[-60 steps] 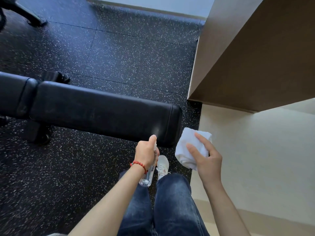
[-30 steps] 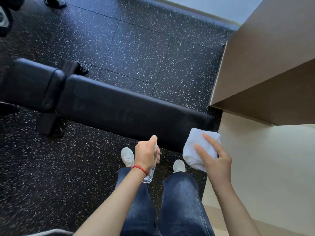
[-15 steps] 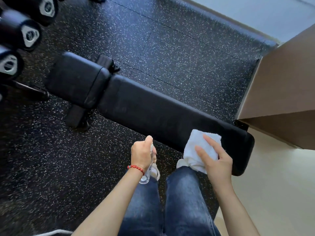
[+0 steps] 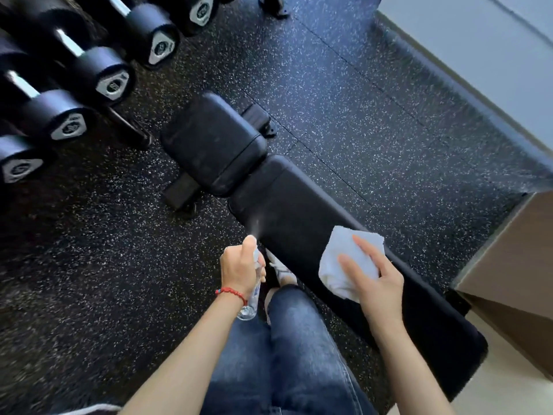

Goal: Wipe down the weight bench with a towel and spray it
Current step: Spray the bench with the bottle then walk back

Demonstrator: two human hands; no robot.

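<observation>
A black padded weight bench (image 4: 287, 199) runs diagonally from upper left to lower right across the floor. My left hand (image 4: 241, 269) grips a small clear spray bottle (image 4: 251, 301), index finger on the nozzle, and a thin mist rises from it toward the near edge of the bench. A folded white towel (image 4: 344, 256) is in my right hand (image 4: 377, 283), pressed flat on the bench's long pad to the right of the bottle.
A rack of black dumbbells (image 4: 89, 76) fills the upper left, close to the bench's head end. A brown cabinet (image 4: 514, 265) stands at the right by the bench's foot end. Speckled rubber floor (image 4: 359, 100) lies beyond the bench. My jeans-clad legs (image 4: 284, 354) stand against its near side.
The view has swung left along the bench, bringing the dumbbell rack into sight. My right hand has lowered the towel onto the pad. Mist now leaves the bottle.
</observation>
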